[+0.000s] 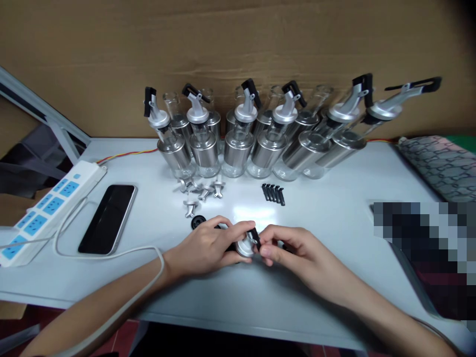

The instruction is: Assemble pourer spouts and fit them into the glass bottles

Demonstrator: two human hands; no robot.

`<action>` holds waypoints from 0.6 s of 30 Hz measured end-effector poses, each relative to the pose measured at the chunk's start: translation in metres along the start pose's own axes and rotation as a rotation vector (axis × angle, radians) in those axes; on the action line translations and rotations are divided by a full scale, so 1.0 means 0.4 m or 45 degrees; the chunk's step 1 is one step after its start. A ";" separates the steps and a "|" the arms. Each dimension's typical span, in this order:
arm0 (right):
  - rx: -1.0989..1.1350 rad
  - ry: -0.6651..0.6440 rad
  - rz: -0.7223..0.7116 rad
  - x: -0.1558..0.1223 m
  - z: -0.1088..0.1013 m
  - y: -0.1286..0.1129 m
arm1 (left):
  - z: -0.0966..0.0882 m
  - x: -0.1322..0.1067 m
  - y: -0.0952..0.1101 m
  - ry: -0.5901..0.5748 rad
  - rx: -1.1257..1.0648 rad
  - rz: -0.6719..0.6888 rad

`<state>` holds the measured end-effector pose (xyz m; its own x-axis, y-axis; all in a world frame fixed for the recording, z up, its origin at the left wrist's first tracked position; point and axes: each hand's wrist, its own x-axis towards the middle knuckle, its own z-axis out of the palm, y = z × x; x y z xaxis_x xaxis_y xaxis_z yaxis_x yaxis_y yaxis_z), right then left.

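My left hand point(213, 243) is closed around a silver bottle pourer point(244, 247), thumb below and fingers on top. A black flip lid point(254, 237) sits at the pourer's spout. My right hand point(288, 250) pinches at this lid with thumb and forefinger; the exact contact is partly hidden. Beside my left hand lies a round black stopper point(198, 222), partly covered by the fingers. Farther back are several loose silver pourer tops point(191, 207). To their right, several small black lids point(272, 194) lie in a row.
Several glass bottles with steel sleeves point(238, 148) line the back, the front ones with pourers fitted. On the left are a phone point(107, 218) and a power strip point(52, 208); a white cable point(122, 254) crosses my left forearm. A patterned cloth point(442, 166) is at right.
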<state>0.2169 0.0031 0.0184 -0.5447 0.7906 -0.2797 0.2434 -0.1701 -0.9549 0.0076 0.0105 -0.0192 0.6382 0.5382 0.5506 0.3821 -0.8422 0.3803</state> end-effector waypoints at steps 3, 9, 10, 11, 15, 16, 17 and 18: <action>-0.075 0.019 -0.036 -0.003 0.003 0.003 | 0.001 -0.003 -0.001 -0.004 0.007 0.015; -0.209 0.059 -0.077 -0.001 0.002 0.009 | -0.001 -0.004 -0.002 0.000 -0.045 -0.001; -0.243 0.089 -0.089 -0.001 0.002 0.009 | -0.002 -0.003 -0.002 0.001 -0.057 0.000; -0.276 0.123 -0.097 -0.001 0.002 0.009 | -0.003 -0.002 -0.003 0.003 -0.069 0.003; -0.346 0.198 -0.107 -0.003 0.001 0.005 | -0.004 -0.002 -0.006 0.019 -0.084 -0.006; -0.345 0.200 -0.106 -0.004 0.000 0.004 | -0.002 -0.003 -0.007 0.026 -0.087 -0.011; -0.341 0.197 -0.106 -0.005 0.000 0.003 | -0.001 -0.005 -0.008 0.032 -0.092 -0.014; -0.338 0.194 -0.108 -0.006 -0.001 0.003 | 0.000 -0.007 -0.009 0.038 -0.097 -0.014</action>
<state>0.2189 0.0011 0.0181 -0.4503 0.8779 -0.1628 0.4140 0.0438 -0.9092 0.0046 0.0120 -0.0222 0.6139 0.5488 0.5674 0.3363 -0.8321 0.4410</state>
